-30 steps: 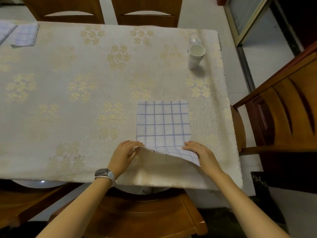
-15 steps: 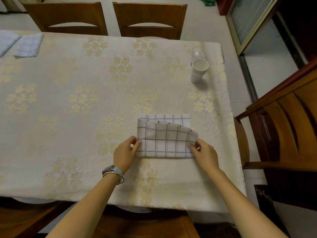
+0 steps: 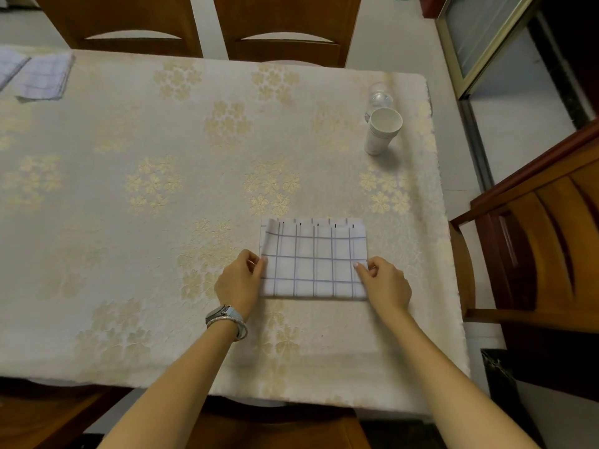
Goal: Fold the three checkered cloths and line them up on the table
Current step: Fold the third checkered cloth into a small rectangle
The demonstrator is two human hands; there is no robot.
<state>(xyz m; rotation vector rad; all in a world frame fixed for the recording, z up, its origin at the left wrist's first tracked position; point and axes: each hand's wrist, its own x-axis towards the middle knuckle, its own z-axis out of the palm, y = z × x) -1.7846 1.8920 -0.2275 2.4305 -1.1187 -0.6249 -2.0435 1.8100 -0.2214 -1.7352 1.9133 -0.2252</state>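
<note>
Left grip (image 3: 238,281) and right grip (image 3: 385,283) pinch the folded checkered cloth (image 3: 312,264).

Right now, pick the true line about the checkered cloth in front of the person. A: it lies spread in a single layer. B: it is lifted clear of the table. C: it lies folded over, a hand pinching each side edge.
C: the checkered cloth lies doubled on the table, lower layer showing along its far edge, left hand and right hand pinching its sides.
</note>
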